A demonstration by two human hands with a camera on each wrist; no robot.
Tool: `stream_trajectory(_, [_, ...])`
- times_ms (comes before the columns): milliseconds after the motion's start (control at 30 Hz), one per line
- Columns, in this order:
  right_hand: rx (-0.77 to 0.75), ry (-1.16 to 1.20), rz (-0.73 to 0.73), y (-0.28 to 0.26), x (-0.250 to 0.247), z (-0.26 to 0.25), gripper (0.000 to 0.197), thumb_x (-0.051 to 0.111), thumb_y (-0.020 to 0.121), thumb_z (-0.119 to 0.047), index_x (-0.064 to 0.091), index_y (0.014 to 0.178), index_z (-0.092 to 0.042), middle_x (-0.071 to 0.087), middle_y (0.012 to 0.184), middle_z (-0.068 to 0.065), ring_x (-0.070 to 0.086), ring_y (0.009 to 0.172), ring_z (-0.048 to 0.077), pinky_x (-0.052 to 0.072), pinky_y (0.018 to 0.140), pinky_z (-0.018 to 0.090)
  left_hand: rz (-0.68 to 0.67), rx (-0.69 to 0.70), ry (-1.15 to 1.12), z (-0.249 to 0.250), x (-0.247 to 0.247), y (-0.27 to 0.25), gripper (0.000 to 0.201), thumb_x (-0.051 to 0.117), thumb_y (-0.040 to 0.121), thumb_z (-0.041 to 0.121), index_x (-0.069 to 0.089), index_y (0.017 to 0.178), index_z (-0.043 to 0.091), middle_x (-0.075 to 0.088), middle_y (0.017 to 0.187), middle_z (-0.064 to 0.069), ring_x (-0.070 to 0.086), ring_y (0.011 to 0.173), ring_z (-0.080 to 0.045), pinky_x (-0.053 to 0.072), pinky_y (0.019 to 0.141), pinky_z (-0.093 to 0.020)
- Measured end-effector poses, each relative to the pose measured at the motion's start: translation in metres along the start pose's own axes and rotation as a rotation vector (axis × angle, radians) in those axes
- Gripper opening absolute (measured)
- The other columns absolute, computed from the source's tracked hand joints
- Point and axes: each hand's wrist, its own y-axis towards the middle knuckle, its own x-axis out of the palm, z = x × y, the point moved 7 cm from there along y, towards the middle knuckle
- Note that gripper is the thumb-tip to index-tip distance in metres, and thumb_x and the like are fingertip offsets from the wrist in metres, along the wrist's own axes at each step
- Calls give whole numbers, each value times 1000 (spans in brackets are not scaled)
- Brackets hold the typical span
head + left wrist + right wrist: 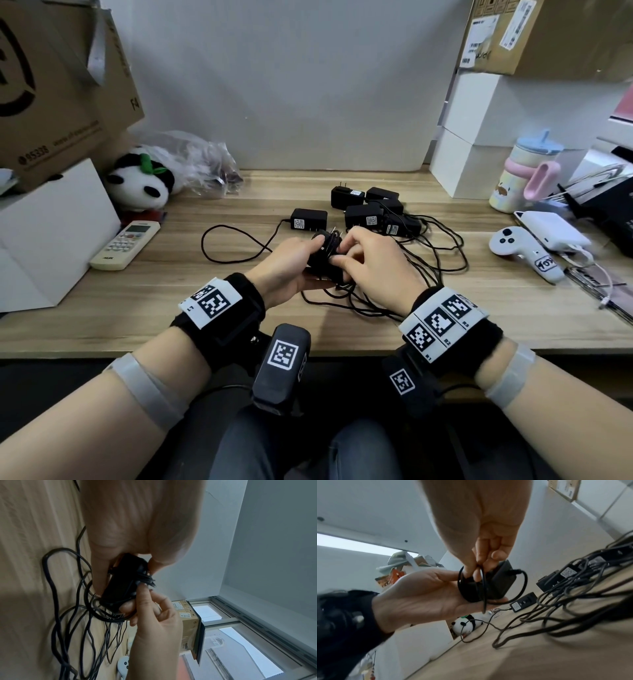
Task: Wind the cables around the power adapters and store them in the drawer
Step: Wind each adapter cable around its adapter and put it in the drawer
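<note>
A black power adapter point(323, 255) point(123, 582) point(489, 585) with cable loops wound round it is held above the wooden desk point(137, 308). My left hand point(291, 263) point(426, 596) grips it from below and the left. My right hand point(363, 263) point(154, 614) point(476, 569) pinches a loop of its black cable point(483, 588) against the adapter's top. Several more black adapters point(370, 210) point(556, 580) lie behind, one point(308, 219) a little to the left. Their loose cables point(428, 260) point(68, 615) point(556, 622) tangle on the desk. No drawer shows.
A white remote point(125, 245), white box point(51, 240) and panda plush point(140, 181) sit at the left. At the right lie a white controller point(527, 253), power bank point(555, 233) and a pastel cup point(524, 174). Cardboard boxes point(51, 85) and white boxes point(479, 137) stand along the wall.
</note>
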Motion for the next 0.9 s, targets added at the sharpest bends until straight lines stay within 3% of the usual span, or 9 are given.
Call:
stream_trajectory(133, [85, 125, 138, 1, -6, 4, 17, 74, 75, -26, 61, 69, -18, 65, 59, -6, 63, 59, 9, 50, 66, 28, 4, -10, -70, 0, -1, 1, 30, 36, 102, 20, 61, 104, 2, 61, 91, -15, 64, 76, -26, 58, 75, -40])
stream_trajectory(233, [29, -7, 276, -3, -8, -1, 14, 75, 73, -34, 66, 67, -24, 63, 67, -4, 55, 70, 12, 44, 68, 28, 1, -40, -159, -5, -2, 2, 31, 37, 101, 20, 60, 111, 1, 61, 98, -16, 64, 79, -25, 58, 74, -42])
stream_trajectory(300, [-65, -35, 303, -5, -8, -9, 9, 73, 76, -30, 72, 73, -21, 66, 74, -2, 53, 78, 15, 42, 72, 29, 8, -64, -218, -7, -5, 3, 31, 39, 100, 19, 59, 114, 0, 61, 100, -17, 63, 81, -25, 59, 72, -42])
stream_trajectory(400, [-119, -39, 231, -2, -5, -12, 5, 70, 80, -21, 74, 82, -18, 68, 83, -5, 55, 84, 17, 43, 81, 29, 18, -97, -274, -10, -8, 5, 31, 42, 99, 19, 56, 118, -1, 58, 104, -19, 63, 83, -27, 60, 69, -42])
stream_trajectory(467, [-66, 1, 237, 0, -10, -7, 5, 71, 79, -22, 68, 83, -21, 65, 76, -9, 55, 74, 11, 45, 76, 26, 13, -115, -304, -11, -7, 6, 30, 43, 99, 19, 56, 117, -2, 56, 107, -20, 63, 87, -30, 58, 72, -46])
stream_trajectory(533, [-63, 55, 240, 1, -14, -7, 18, 73, 77, -21, 62, 92, -23, 62, 68, -11, 52, 65, 6, 44, 70, 21, -14, -155, -348, -12, -7, 6, 32, 44, 98, 21, 54, 118, -2, 53, 114, -22, 61, 97, -35, 56, 77, -50])
stream_trajectory(600, [-114, 27, 173, 3, -12, -12, 30, 71, 79, -20, 62, 107, -25, 60, 67, -12, 51, 65, 4, 42, 73, 20, -54, -218, -380, -13, -6, 5, 39, 43, 97, 24, 50, 124, -4, 53, 119, -23, 58, 103, -39, 55, 81, -51])
stream_trajectory(733, [-207, -114, 28, 8, -7, -19, 38, 64, 86, -22, 59, 123, -24, 52, 74, -16, 43, 71, -1, 33, 77, 18, -93, -275, -379, -13, -7, 4, 36, 44, 96, 24, 51, 119, -3, 59, 103, -21, 60, 93, -36, 49, 86, -49])
stream_trajectory(900, [-321, -330, -132, 8, 5, -28, 36, 53, 90, -18, 51, 125, -19, 44, 81, -13, 37, 83, 8, 34, 78, 25, -37, -267, -318, -16, -11, 5, 30, 48, 96, 24, 50, 112, -1, 56, 96, -18, 61, 86, -35, 55, 69, -50])
